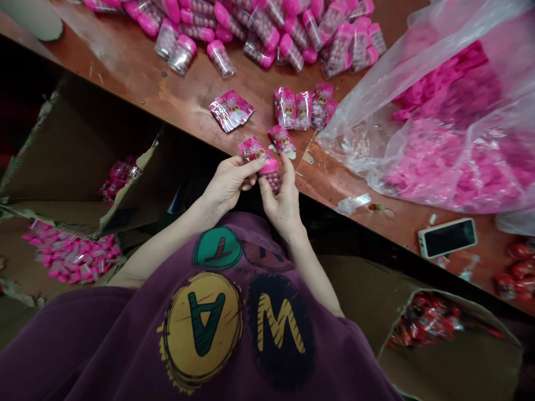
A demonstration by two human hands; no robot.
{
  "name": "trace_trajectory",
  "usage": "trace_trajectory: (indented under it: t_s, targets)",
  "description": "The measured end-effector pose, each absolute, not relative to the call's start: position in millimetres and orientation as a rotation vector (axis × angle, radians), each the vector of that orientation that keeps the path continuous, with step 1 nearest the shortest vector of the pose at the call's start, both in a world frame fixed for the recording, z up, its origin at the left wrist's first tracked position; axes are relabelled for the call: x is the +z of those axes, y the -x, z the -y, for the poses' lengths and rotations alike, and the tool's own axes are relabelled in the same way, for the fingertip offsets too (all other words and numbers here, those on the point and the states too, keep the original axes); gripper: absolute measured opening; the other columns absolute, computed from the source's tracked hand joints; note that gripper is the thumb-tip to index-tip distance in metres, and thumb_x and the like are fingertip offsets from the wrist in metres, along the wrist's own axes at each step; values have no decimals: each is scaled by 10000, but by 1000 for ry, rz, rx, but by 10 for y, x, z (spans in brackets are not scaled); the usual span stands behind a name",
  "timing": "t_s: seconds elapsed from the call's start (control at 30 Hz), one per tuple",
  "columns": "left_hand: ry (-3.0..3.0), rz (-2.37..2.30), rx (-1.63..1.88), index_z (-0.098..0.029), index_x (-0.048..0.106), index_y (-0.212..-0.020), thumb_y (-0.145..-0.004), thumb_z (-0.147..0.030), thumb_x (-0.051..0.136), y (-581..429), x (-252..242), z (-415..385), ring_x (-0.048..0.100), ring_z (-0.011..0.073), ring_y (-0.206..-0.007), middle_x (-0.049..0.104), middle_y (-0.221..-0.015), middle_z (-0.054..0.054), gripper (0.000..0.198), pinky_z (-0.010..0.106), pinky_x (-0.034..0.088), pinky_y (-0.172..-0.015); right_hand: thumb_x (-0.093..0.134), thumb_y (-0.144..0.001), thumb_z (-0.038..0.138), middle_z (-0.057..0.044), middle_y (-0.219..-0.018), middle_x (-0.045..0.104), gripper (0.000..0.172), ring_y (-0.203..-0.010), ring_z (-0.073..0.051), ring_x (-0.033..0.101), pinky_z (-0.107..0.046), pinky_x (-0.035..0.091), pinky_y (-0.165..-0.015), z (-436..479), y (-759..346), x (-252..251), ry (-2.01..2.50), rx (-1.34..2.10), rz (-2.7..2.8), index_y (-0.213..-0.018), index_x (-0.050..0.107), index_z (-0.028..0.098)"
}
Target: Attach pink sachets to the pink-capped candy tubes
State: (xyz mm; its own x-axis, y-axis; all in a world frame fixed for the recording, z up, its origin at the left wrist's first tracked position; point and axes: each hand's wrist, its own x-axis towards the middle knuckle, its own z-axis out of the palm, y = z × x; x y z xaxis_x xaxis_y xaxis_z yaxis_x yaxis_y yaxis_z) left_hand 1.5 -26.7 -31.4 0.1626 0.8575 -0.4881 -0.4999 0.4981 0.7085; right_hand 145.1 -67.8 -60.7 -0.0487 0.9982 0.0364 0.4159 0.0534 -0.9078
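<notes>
At the table's front edge, my right hand [286, 203] grips a small clear bottle [272, 181] with a pink cap and pinkish beads inside. My left hand [229, 181] pinches a shiny pink printed sleeve [252, 148], its thumb lying against the bottle's cap. How far the sleeve covers the cap is hidden by the fingers. Just beyond, a bottle in a printed sleeve [282, 140] lies on the table. A flat pink printed packet [232, 109] rests to the left, and several sleeved bottles [302, 109] lie together farther back.
Pink-capped bottles [267, 30] are heaped at the back of the table [137, 72]. A clear plastic bag [455, 128] of pink pieces fills the right. A phone [448, 237] lies near the edge. Below stand cardboard boxes [62, 161], some holding pink or red packs.
</notes>
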Motion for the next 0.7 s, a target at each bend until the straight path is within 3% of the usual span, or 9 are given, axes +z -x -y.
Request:
trace_trajectory:
  t_s: [0.1,0.2,0.33,0.43,0.53,0.6,0.7]
  targets:
    - [-426,-997,995,-129,701,-782,-760,-235,895,-35,-340,276,467,32,-502,629,-677,-9,222,175,323,-450,509,-1023,455,-133,-1647,459,686,-1434,-325,562,-575,472,-1212,695,-1426,-553,1483,901,1666,-1641,262,288]
    - [-405,-980,970,-124,700,-783,-747,-228,899,-45,-356,272,463,27,-492,632,-673,-10,228,171,307,-437,483,-1033,431,-126,-1704,379,683,-1520,-325,474,-563,432,-1250,686,-1419,-509,1505,859,1726,-1652,241,275]
    - [-375,-955,908,-128,684,-761,-755,-301,904,7,-396,243,470,35,-487,620,-655,-5,280,178,285,-420,523,-1017,450,-119,-1667,428,697,-1502,-320,494,-539,483,-1213,644,-1436,-560,1437,904,1736,-1644,258,294]
    - [-391,-941,912,-128,689,-762,-769,-312,892,77,-419,223,471,37,-490,609,-651,-4,273,181,286,-425,565,-1004,515,-105,-1417,639,721,-1256,-280,674,-513,583,-1088,665,-1442,-642,1356,1076,1578,-1630,254,339]
    - [-420,-919,925,-128,712,-799,-759,-302,899,115,-408,228,484,40,-500,619,-667,-2,259,181,291,-429,565,-1001,575,-53,-1094,700,657,-915,-214,710,-438,645,-879,730,-1441,-671,1316,1278,1374,-1581,338,368]
    - [-433,-899,924,-129,719,-821,-745,-319,914,108,-385,245,498,42,-511,635,-694,4,283,179,298,-430,589,-979,611,-11,-921,654,664,-693,-162,623,-342,609,-660,758,-1441,-645,1277,1426,1226,-1561,359,388]
    - [-470,-882,925,-132,699,-801,-743,-360,920,76,-344,260,496,41,-511,625,-687,-4,323,173,316,-438,609,-957,637,54,-764,555,717,-456,-87,348,-229,378,-409,750,-1449,-575,1121,1698,1011,-1568,310,412]
